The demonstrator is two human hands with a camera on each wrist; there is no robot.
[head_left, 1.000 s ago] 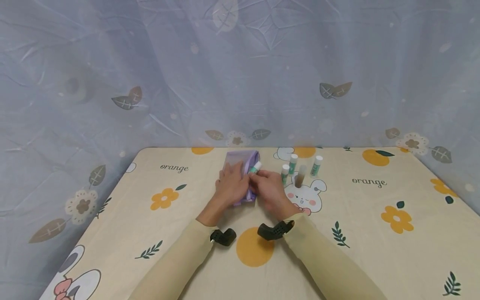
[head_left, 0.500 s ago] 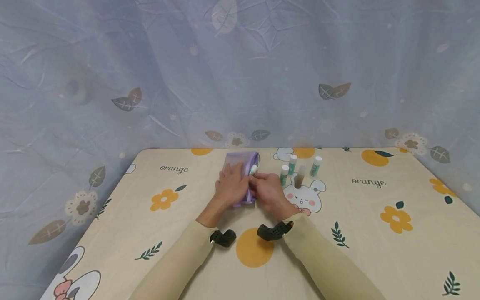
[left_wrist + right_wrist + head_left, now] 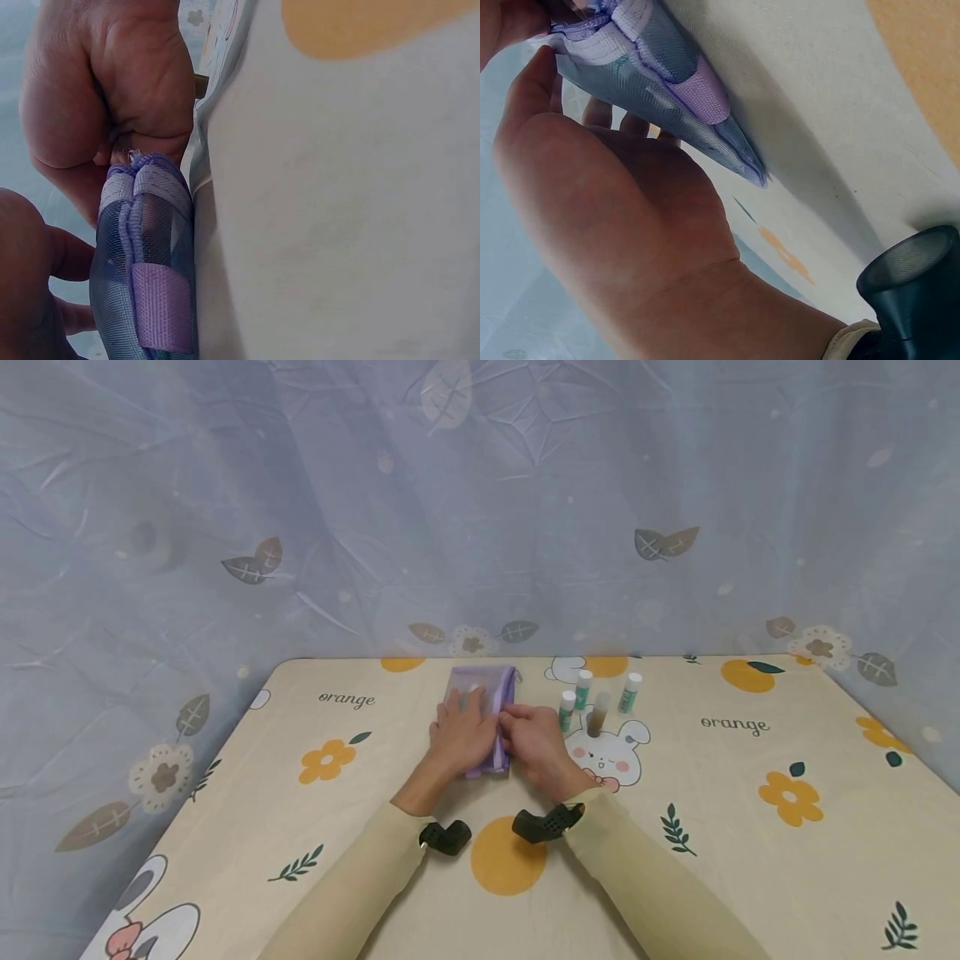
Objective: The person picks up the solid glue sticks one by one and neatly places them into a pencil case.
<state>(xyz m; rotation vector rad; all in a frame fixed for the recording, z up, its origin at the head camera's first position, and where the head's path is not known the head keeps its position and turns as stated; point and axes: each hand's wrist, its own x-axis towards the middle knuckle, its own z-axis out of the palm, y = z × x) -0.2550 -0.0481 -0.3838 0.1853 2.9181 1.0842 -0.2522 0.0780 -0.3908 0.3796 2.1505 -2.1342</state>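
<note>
On the table (image 3: 750, 877), a mesh pouch (image 3: 480, 676) lies under the outspread left hand (image 3: 463, 735), apparently for steadiness; close by, the right hand (image 3: 537, 739) pinches its edge, perhaps controlling the mouth

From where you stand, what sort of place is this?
Perhaps a screened-off workspace: a printed cloth underneath, a grey-blue curtain behind, and small tubes standing near a purple mesh pouch.
</note>
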